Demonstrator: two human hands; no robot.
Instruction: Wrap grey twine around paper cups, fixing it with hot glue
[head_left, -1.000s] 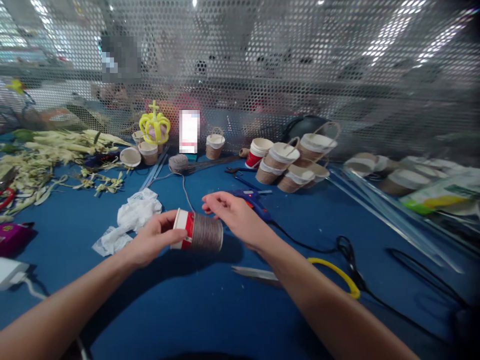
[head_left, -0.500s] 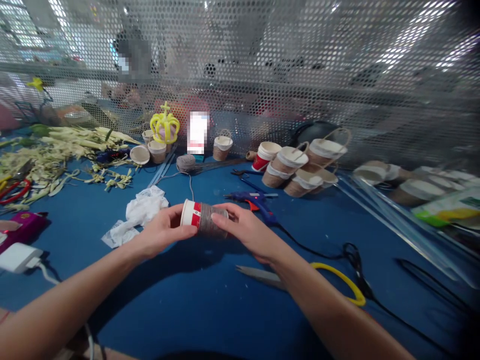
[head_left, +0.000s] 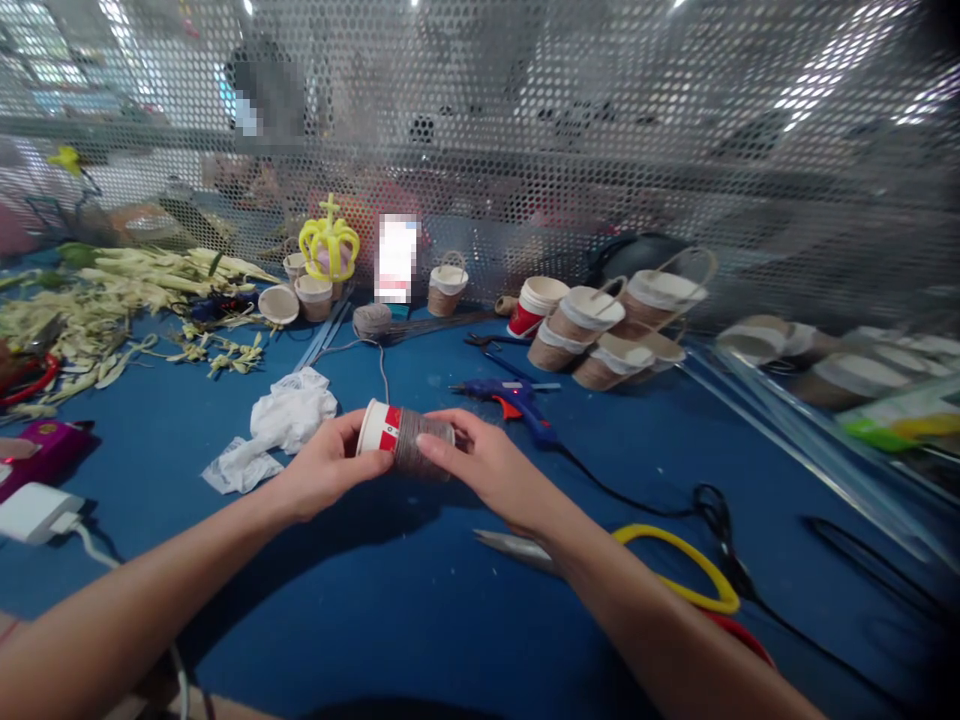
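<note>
A paper cup (head_left: pixel 390 432), white and red and partly wrapped in grey cord, lies on its side between my hands. My left hand (head_left: pixel 330 462) grips its open rim end, thumb in front. Around the cord-wrapped end, my right hand (head_left: pixel 480 458) is closed, with its thumb on the windings. From the cup a strand of cord runs back to a grey ball of cord (head_left: pixel 372 321). Scissors (head_left: pixel 517 548) with yellow handles lie partly under my right forearm. A blue glue gun (head_left: pixel 517 400) rests behind my right hand.
Crumpled white fabric (head_left: pixel 294 412) lies left of the cup. Twine-wrapped cups (head_left: pixel 581 318) stand at the back right, near clear sticks (head_left: pixel 810 450). Dried plant strips (head_left: pixel 135 290) cover the back left. A purple device (head_left: pixel 45 450) and a white charger (head_left: pixel 39 514) are at left.
The cup has shifted very slightly left, still held in both hands. My right thumb has slid a little left over the cord. The view has moved slightly.
</note>
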